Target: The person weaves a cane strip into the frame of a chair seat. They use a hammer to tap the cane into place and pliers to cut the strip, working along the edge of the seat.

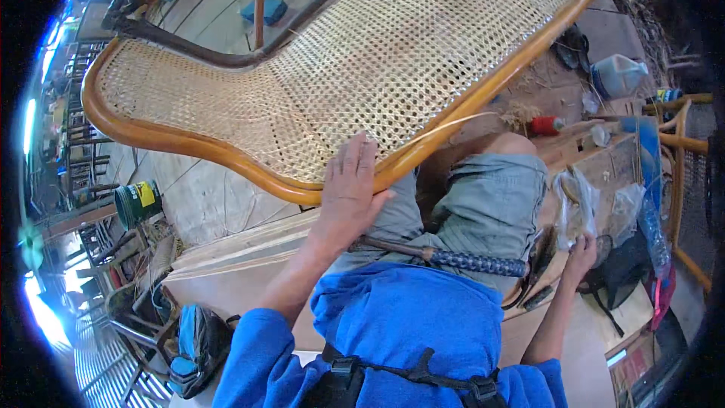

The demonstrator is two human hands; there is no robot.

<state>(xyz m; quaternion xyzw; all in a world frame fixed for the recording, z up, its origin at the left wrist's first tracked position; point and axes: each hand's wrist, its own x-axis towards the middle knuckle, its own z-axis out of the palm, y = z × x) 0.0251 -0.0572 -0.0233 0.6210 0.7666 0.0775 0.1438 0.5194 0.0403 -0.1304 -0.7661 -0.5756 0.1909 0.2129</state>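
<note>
"Where's the cane panel [400,53]?"
"Inside the wooden frame [276,190]; the left hand [349,185] lies flat over its near edge, fingers outstretched."
"The right hand [580,255]?"
"At a plastic bag [580,200]; pinching, I can't tell."
"Finished?"
"Visibly woven, but a loose strand [461,122] suggests edging remains."

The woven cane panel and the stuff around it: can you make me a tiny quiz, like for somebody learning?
1. Which of the person's hands rests on the woven cane panel?
2. Fill in the colour: the spool near the person's knee is ____.
3. True or false: the white jug is on the right side of the picture.

Key:
1. The left hand.
2. Red.
3. True.
</note>
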